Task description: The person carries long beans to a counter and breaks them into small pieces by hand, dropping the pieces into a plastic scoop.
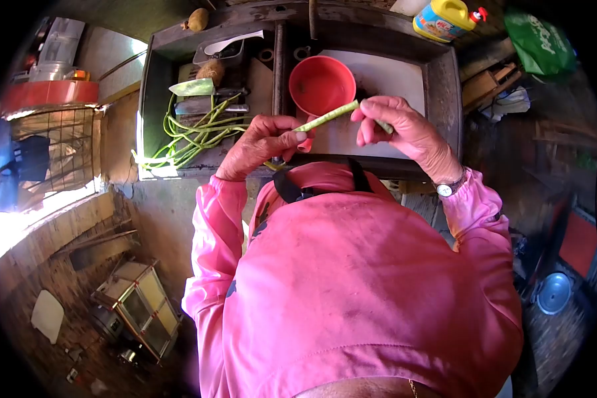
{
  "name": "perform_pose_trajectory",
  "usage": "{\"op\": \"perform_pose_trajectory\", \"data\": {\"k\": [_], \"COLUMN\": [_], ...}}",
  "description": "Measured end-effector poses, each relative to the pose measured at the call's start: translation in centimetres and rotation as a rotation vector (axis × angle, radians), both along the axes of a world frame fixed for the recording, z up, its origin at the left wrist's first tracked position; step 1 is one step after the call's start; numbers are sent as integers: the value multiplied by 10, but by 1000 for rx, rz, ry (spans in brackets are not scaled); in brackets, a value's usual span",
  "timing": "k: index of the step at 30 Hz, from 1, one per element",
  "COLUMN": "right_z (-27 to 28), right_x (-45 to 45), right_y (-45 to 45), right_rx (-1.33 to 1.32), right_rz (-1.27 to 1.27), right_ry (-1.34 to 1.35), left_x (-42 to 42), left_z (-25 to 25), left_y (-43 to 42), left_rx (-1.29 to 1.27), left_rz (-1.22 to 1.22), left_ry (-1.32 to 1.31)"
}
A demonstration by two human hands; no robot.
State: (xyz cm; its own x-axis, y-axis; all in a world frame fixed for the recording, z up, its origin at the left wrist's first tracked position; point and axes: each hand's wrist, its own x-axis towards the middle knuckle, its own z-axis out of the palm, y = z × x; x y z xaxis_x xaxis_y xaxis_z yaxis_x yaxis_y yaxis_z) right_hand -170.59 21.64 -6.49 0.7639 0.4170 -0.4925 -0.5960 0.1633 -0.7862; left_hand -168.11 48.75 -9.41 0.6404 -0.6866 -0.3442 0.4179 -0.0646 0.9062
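Observation:
My left hand (265, 142) pinches the near end of a light green bean piece (330, 115), which slants up to the right in front of a red bowl (322, 85). My right hand (395, 126) is at the bean's far end, with fingers curled around another short green piece (384, 126). Left of my left hand, a tangle of long green beans (192, 136) lies in the left compartment of a dark wooden tray (444, 99). Beside the beans rests a knife with a broad blade (192, 87).
A grey container (229, 56) with a white spoon (233, 43) and a brown round vegetable (211, 71) are behind the beans. A yellow bottle (444, 20) stands at the back right, near a green bag (540, 43). Another brown vegetable (198, 20) sits at the back left.

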Motion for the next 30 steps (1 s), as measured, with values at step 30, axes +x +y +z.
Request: {"op": "perform_pose_trajectory", "data": {"k": [30], "right_z": [-12], "right_x": [7], "right_y": [0], "right_rx": [159], "right_rz": [122], "right_ry": [-2], "left_x": [9], "left_z": [21], "left_y": [-20], "left_rx": [24], "left_rz": [-84], "left_ry": [40]}}
